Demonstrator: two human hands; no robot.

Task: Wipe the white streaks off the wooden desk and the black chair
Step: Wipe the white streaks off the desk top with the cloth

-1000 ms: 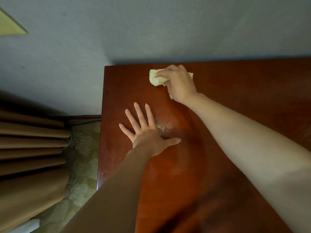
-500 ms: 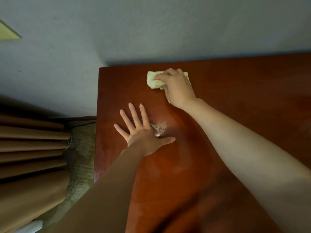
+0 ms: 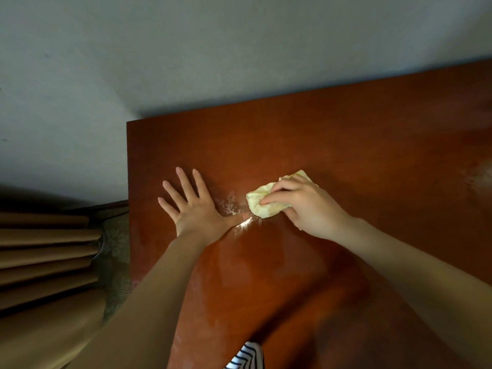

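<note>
Against a grey wall (image 3: 239, 49), the wooden desk (image 3: 346, 155) bears white streaks (image 3: 230, 205).

The table (image 3: 346, 134) is a glossy, reddish-brown wooden top. White streaks (image 3: 230, 205) form a flaky, broken patch toward its left side, with a brighter smear just nearer the person. A crumpled pale-yellow cloth (image 3: 262, 207) lies on the wood immediately right of that patch, its bunched end touching the streaked area, and the right grip (image 3: 306, 206) pinches it. A fainter whitish haze (image 3: 479, 179) marks the wood far to the right.
</note>
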